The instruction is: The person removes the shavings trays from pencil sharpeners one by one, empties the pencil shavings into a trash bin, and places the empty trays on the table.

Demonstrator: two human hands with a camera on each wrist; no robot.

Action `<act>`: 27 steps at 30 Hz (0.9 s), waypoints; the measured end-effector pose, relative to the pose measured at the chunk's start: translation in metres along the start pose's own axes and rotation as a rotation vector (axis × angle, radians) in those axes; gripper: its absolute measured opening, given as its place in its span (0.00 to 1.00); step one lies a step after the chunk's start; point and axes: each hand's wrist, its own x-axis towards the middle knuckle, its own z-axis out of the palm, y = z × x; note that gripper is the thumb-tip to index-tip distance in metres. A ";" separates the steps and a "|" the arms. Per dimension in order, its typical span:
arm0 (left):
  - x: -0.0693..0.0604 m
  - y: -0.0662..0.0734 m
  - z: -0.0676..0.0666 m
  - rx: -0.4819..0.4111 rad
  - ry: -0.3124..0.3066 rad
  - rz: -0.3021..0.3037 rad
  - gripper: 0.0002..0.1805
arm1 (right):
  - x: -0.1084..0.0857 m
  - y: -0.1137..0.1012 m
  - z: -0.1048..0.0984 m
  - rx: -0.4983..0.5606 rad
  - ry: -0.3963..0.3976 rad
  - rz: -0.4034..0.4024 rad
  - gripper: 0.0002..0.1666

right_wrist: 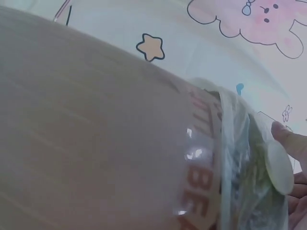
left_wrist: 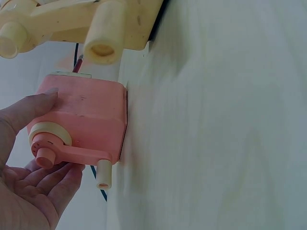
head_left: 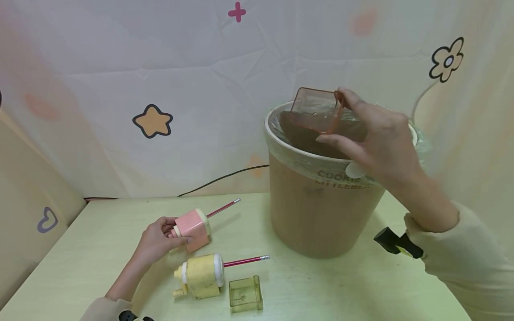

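Note:
In the head view my right hand [head_left: 383,136] pinches a see-through orange shavings drawer [head_left: 315,109] between thumb and fingers. The drawer is tilted above the mouth of a brown bin [head_left: 321,209], which is lined with a clear bag. My left hand [head_left: 154,240] holds a pink pencil sharpener [head_left: 193,228] from its crank side, the thumb lying along the body. A pencil [head_left: 222,208] sticks out of its far end. In the right wrist view the bin hides the drawer; only part of the right hand [right_wrist: 295,163] shows.
A yellow crank sharpener [head_left: 202,276] with a pencil [head_left: 246,261] in it stands nearer the front of the table [head_left: 321,285]. Beside it sits a see-through yellow drawer [head_left: 246,294]. A dark cable [head_left: 225,177] runs along the patterned curtain behind.

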 end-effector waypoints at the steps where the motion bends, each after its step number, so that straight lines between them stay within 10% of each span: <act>1: 0.000 0.000 0.000 0.000 0.000 0.001 0.41 | 0.000 -0.001 0.001 0.003 0.000 0.000 0.40; 27: 0.000 0.000 0.000 0.003 0.006 0.006 0.40 | -0.007 -0.036 0.023 0.179 -0.047 -0.006 0.40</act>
